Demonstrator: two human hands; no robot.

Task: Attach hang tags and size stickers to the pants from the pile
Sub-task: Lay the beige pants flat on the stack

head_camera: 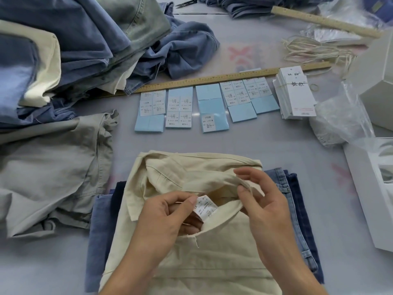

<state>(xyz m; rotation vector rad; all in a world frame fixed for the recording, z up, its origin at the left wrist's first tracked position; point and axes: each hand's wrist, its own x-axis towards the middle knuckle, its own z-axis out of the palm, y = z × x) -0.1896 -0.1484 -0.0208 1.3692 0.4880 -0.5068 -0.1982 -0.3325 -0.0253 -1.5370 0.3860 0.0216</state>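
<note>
1. Holding a pair of cream pants (191, 252) on the surface (276, 141), the left hand (168, 218) pinched the sewn-in care label (205, 206) between thumb and forefinger, its grip grasping the label.
2. To its right, the right hand (263, 201) pinched the folded-back waistband (217, 182), grip closed on the cloth.
3. Judged risk: if either pinch slackened, the waistband could fall over the label and hide the size.
4. Beyond the hands lay the size stickers (204, 103) on blue sheets; picking from the wrong sheet would mislabel the pants.
5. Farther right sat stacked hang tags (295, 94) beside loose strings (314, 50).
6. A wooden ruler (212, 78) and the pile (63, 50) lay beyond; nothing blocked the reach.
</note>
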